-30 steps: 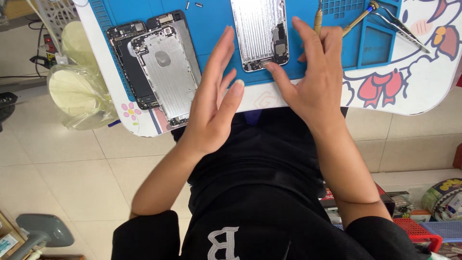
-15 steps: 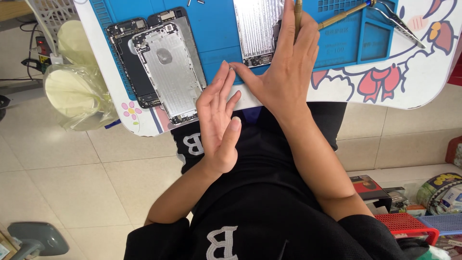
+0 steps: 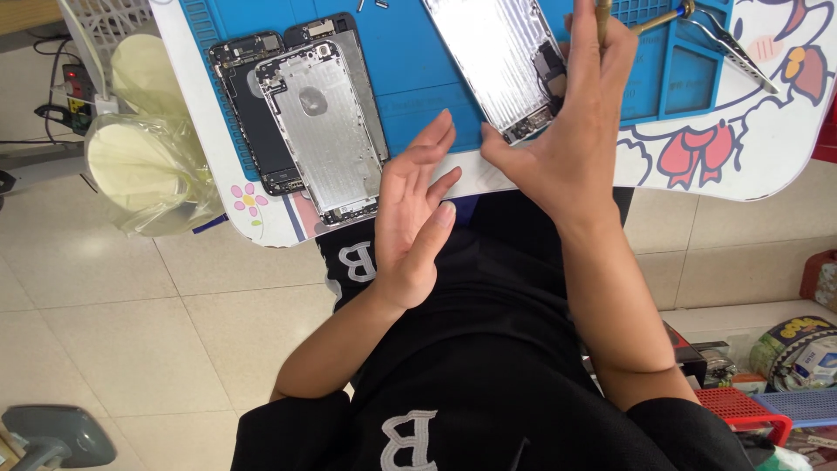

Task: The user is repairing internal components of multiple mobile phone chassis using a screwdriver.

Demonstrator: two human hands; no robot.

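Since the earlier frame the left hand (image 3: 414, 218) has lifted toward the worktop (image 3: 750, 166) edge, fingers loosely spread, holding nothing. The right hand (image 3: 571, 131) grips the silver phone panel (image 3: 501, 61) at upper centre, tilted over the blue mat (image 3: 418, 87).

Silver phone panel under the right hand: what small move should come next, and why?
Probably bring the left hand up to steady the silver phone panel. That hand hovers open, holding nothing, while the right hand alone touches the panel, which lies skewed on the blue mat.

phone backplate (image 3: 504, 65): brushed silver metal | mat (image 3: 418, 83): matt blue, likely silicone | floor (image 3: 131, 331): glossy tile
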